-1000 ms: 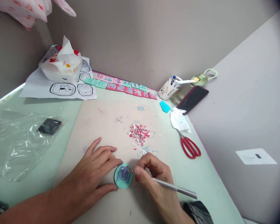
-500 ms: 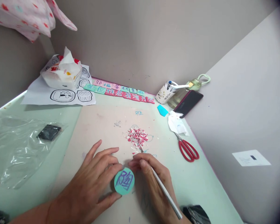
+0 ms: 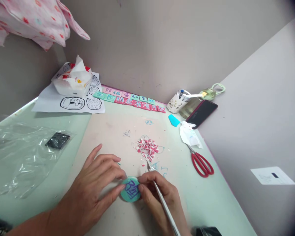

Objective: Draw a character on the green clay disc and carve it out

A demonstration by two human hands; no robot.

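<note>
A round mint-green rubber stamp block (image 3: 130,193) with a purple character drawn on it is low in the middle of the view. My left hand (image 3: 98,183) pinches its left side between thumb and index finger, the other fingers extended. My right hand (image 3: 159,193) grips a silver craft knife (image 3: 163,200), blade end pointing away from me, its handle slanting down to the right. The thumb and index finger of that hand also touch the block's right edge. Just beyond the blade lies a pile of red and white shavings (image 3: 147,149).
A tan board (image 3: 108,131) covers the middle of the pale green table. Red-handled scissors (image 3: 203,164), crumpled tissue (image 3: 189,134), a phone (image 3: 202,113) and a pen cup (image 3: 177,101) stand or lie right. Lettered tiles (image 3: 137,103) line the back; a plastic bag (image 3: 22,157) lies left.
My right hand has come to the block, and its thumb and finger now touch the edge. The block has turned and tilted slightly. The view has shifted a little.
</note>
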